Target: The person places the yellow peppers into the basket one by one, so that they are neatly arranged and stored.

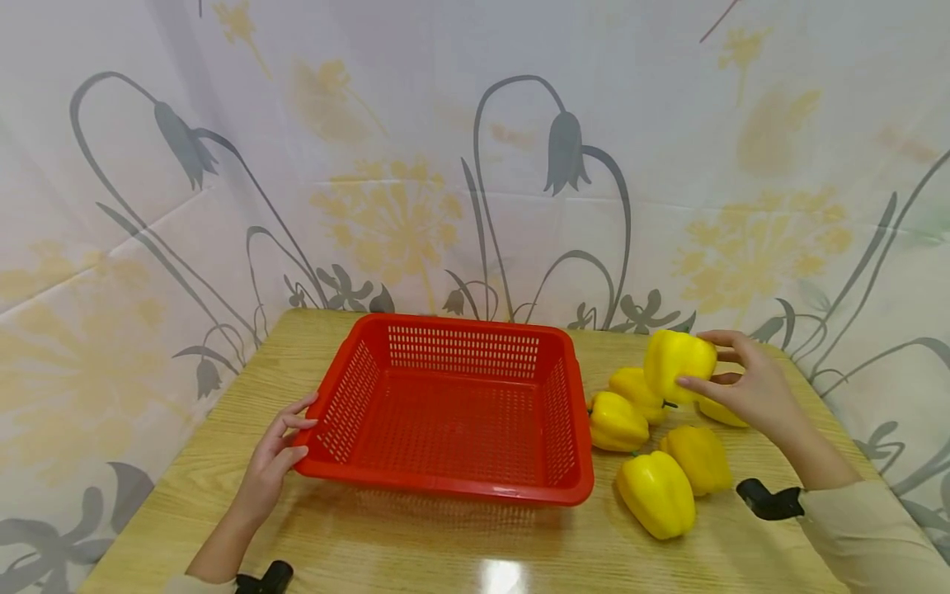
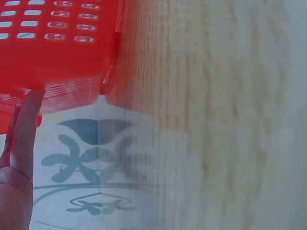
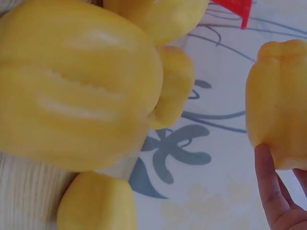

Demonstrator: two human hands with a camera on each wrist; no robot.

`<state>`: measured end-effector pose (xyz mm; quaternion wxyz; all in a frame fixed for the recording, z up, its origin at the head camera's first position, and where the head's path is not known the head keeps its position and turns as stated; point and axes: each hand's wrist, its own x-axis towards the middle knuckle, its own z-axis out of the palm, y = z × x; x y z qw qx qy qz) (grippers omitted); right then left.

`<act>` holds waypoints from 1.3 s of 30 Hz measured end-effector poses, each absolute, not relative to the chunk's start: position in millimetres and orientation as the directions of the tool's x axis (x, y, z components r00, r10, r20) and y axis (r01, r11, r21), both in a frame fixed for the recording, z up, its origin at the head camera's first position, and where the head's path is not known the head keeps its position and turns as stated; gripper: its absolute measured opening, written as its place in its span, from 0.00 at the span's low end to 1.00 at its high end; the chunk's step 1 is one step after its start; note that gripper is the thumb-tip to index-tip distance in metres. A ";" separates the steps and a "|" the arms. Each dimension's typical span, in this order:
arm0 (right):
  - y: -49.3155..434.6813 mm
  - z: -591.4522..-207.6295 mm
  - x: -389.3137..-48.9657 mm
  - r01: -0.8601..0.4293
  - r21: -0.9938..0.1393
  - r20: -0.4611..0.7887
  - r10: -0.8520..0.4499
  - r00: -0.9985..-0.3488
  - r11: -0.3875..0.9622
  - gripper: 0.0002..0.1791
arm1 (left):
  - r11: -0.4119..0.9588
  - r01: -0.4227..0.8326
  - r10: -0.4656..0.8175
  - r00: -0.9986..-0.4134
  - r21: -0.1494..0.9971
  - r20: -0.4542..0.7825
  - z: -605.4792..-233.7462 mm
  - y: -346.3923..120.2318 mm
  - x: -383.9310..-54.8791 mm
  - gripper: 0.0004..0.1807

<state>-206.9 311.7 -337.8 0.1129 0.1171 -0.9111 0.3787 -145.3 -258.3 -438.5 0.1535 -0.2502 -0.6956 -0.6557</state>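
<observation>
My right hand [image 1: 750, 384] holds a yellow bell pepper [image 1: 679, 363] above the right side of the table, thumb in front and fingers behind it. In the right wrist view the pepper [image 3: 278, 105] is at the right edge, a fingertip against its lower end. At the basket's left side, my left hand [image 1: 270, 462] touches the rim of a red plastic basket [image 1: 445, 484] with fairly straight fingers. The left wrist view shows a finger [image 2: 26, 134] against the basket's outer wall [image 2: 53, 62]. Nothing lies inside the basket.
Several more yellow bell peppers [image 1: 656, 495] lie on the wooden table [image 1: 445, 549] to the right of the basket, one [image 1: 618, 422] close by its right wall. A flower-patterned cloth [image 1: 416, 99] hangs behind the table.
</observation>
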 end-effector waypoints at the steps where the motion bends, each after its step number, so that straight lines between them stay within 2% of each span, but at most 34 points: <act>1: 310.1 -337.9 -208.0 -0.305 -0.667 0.297 -0.133 -0.945 0.680 0.35 | 0.008 0.552 0.151 -0.825 0.834 0.545 -438.5 -258.6 -145.4 0.13; 8: 296.9 -336.5 -212.5 -0.306 -0.688 0.267 -0.163 -0.950 0.658 0.36 | 0.003 0.550 0.153 -0.825 0.835 0.544 -437.2 -260.0 -144.6 0.12; 23: 270.6 -338.2 -222.8 -0.377 -0.686 0.304 -0.226 -0.925 0.623 0.33 | 0.019 0.533 0.142 -0.839 0.846 0.525 -437.3 -259.4 -144.9 0.12; 39: 245.9 -336.0 -233.6 -0.393 -0.694 0.299 -0.255 -0.919 0.603 0.35 | -0.018 0.548 0.159 -0.824 0.836 0.544 -438.1 -258.4 -145.6 0.13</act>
